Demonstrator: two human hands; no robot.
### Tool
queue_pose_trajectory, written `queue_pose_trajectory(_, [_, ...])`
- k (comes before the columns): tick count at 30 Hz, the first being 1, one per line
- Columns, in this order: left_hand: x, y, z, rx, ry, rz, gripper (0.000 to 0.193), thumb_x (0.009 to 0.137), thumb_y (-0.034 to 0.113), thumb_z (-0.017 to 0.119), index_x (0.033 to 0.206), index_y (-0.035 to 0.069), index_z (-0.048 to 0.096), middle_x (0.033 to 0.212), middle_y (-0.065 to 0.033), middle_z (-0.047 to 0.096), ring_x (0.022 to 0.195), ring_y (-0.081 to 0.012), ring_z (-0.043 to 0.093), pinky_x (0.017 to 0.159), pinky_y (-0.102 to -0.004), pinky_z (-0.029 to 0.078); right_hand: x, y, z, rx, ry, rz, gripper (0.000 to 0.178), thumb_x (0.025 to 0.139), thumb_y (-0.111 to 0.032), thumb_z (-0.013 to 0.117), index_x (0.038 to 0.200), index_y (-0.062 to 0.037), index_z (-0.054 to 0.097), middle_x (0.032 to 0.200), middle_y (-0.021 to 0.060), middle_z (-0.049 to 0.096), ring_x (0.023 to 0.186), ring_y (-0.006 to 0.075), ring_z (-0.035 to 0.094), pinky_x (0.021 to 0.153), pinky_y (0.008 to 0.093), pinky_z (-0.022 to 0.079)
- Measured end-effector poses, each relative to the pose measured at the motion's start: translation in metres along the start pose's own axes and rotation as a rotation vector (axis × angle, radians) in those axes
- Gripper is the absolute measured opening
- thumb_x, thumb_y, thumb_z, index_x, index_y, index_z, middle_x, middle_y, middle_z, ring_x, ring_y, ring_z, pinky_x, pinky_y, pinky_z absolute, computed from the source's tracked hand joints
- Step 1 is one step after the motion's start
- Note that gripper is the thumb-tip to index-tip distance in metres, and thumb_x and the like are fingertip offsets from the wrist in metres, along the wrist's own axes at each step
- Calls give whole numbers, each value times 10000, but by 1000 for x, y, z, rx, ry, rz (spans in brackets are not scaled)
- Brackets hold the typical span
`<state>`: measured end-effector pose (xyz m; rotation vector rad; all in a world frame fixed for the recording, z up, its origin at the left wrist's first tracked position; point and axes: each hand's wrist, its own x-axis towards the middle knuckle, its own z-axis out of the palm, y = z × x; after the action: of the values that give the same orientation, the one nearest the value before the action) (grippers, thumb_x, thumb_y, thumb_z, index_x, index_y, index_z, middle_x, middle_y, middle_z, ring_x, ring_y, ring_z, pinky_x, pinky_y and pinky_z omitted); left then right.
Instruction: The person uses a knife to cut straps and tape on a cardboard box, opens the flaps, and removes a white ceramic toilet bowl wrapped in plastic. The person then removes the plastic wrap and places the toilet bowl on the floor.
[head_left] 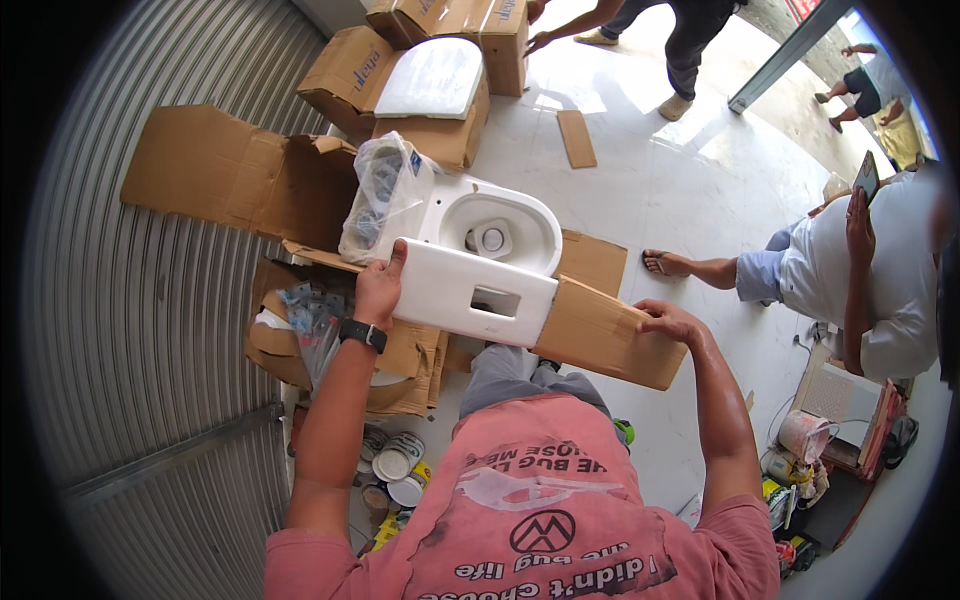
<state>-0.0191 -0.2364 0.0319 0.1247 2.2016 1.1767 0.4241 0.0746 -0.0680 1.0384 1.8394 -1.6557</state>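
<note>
A white ceramic toilet tank lid (440, 285) with a rectangular cut-out lies across the space in front of me. My left hand (378, 292) is closed on its left end, thumb up on the top face. Brown cardboard (600, 330) covers or adjoins the lid's right end, and my right hand (672, 322) grips that cardboard at its outer edge. Just beyond the lid stands a white toilet (549, 222) with its bowl uncovered. A clear plastic bag (375, 180) with parts inside sits at the toilet's tank end. The lid hides the near side of the toilet.
Opened cardboard boxes (240, 165) crowd the left beside a corrugated metal shutter (130, 300). A white toilet seat cover (430, 80) rests on a box. Paint cans (398, 458) stand near my left side. One person (850, 270) holds a phone at right; another (690, 40) stands beyond.
</note>
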Motion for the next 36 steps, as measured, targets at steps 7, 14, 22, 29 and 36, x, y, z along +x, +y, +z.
queue_pose_trajectory(7, [-12,-9,-8,176,3,-50,845,888,796,568,868,-42,675,851,-93,664,790,-158,549,742,-345,493,-14,-8,28,-45,94,6,792,829,-676,732,1324,-59,689,1084,141,746,977,231,687,904,388,526])
queue_pose_trajectory(14, [1,-35,3,202,-79,-60,802,915,743,599,782,-45,653,801,-136,666,756,-199,556,750,-372,497,5,-33,84,-58,-63,-32,761,901,-685,648,1344,-66,662,1101,145,732,992,248,681,896,388,524])
queue_pose_trajectory(22, [10,-38,15,406,-172,-12,815,937,751,555,840,-49,672,797,-119,667,712,-181,575,687,-353,499,31,-82,143,74,-96,-121,740,949,-678,594,1332,-45,635,1133,148,722,1046,258,673,931,388,510])
queue_pose_trajectory(29, [18,-55,48,536,-154,1,752,985,689,511,1001,-33,722,1038,-242,731,971,-352,698,877,-431,522,46,-80,177,24,-48,-171,690,998,-652,535,1284,-31,630,1100,157,716,1015,245,675,909,382,512])
queue_pose_trajectory(36, [13,-111,106,533,-345,85,692,1041,638,350,1180,83,740,1222,-249,698,1200,-426,634,1023,-480,486,43,-26,199,138,-106,-20,707,1001,-654,537,1327,-28,557,1136,82,661,1081,157,589,968,346,481])
